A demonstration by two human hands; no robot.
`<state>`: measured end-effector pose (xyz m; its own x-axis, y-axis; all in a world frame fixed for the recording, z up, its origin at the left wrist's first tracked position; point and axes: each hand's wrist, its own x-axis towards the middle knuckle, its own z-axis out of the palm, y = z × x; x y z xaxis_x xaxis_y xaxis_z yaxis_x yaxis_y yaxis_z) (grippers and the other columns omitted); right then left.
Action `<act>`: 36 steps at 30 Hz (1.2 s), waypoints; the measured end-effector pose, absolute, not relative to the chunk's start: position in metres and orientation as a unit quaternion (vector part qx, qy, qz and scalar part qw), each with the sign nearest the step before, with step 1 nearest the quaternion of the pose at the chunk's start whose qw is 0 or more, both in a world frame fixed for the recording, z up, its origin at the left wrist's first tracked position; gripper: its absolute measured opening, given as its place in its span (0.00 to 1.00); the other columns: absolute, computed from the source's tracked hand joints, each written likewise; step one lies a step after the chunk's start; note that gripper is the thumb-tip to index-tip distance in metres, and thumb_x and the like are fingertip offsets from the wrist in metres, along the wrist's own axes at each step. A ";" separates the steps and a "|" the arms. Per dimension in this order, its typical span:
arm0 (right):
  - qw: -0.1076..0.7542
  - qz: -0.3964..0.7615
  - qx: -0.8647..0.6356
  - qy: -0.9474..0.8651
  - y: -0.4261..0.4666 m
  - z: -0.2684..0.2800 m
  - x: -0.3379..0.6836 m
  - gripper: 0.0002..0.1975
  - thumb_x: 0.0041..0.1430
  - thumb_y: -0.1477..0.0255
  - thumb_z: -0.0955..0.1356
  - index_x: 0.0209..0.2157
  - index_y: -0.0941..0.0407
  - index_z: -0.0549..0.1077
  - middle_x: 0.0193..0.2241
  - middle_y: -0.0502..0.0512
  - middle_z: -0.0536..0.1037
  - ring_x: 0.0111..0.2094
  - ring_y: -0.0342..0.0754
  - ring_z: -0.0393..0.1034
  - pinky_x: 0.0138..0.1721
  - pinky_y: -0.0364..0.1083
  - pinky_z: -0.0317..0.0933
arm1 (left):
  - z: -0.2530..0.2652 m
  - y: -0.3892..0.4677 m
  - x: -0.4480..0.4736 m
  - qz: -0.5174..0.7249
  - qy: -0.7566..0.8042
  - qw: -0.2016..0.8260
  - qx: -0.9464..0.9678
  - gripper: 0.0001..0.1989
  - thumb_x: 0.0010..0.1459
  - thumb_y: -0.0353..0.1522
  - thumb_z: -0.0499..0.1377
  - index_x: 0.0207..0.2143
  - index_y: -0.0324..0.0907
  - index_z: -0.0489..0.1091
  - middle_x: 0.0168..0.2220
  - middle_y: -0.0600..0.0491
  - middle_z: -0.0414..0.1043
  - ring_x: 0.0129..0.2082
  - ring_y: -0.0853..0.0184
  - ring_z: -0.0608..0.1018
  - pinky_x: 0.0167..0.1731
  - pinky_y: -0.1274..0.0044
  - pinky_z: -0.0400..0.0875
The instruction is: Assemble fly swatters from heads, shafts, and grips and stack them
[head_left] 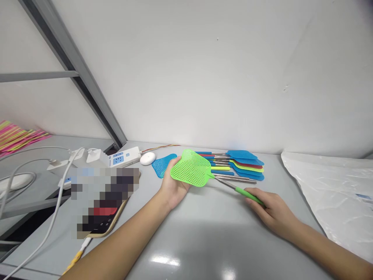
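A green fly swatter [192, 168] with a perforated head and a metal shaft is held above the grey table between both my hands. My left hand [174, 190] grips the head from its left side, with most fingers hidden behind the mesh. Around the green handle at the other end, my right hand [269, 210] is closed. Behind the held swatter lies a stack of fly swatters [246, 165] in blue, red and yellow-green, handles to the left. A separate blue swatter head [159, 166] rests just beyond my left hand.
To the left lie a partly blurred phone [110, 210], a white power strip [125, 156] with plugs and cables, and a round white object [147, 158]. A clear plastic sheet [335, 194] covers the right side. Pink and yellow strips [20, 138] lie far left, past a metal frame [84, 89].
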<state>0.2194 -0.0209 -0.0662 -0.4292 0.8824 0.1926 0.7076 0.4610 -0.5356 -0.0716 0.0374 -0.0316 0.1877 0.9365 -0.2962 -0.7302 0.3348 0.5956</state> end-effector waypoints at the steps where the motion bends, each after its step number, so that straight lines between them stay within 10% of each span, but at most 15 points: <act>1: 0.231 0.186 -0.480 -0.826 -0.021 -0.067 0.219 0.11 0.66 0.67 0.59 0.48 0.49 0.66 0.33 0.49 0.76 0.29 0.44 0.69 0.32 0.43 0.61 | -0.032 0.037 -0.071 0.553 0.314 0.756 0.158 0.17 0.54 0.41 0.58 0.41 0.41 0.73 0.40 0.50 0.75 0.38 0.61 0.77 0.35 0.72 0.73; 10: 0.249 0.133 -0.456 -0.844 -0.021 -0.072 0.218 0.14 0.66 0.70 0.59 0.51 0.49 0.66 0.37 0.49 0.78 0.34 0.44 0.72 0.35 0.42 0.64 | -0.051 0.018 -0.046 0.520 0.332 0.734 0.283 0.06 0.53 0.31 0.59 0.35 0.41 0.71 0.30 0.53 0.71 0.26 0.70 0.71 0.29 0.76 0.68; 36: 0.160 0.160 -0.475 -0.850 -0.022 -0.060 0.199 0.14 0.68 0.65 0.55 0.50 0.51 0.64 0.37 0.52 0.77 0.35 0.46 0.71 0.36 0.45 0.63 | -0.053 -0.003 -0.027 0.478 0.378 0.658 0.443 0.22 0.60 0.48 0.52 0.42 0.42 0.73 0.24 0.55 0.64 0.25 0.72 0.63 0.31 0.78 0.59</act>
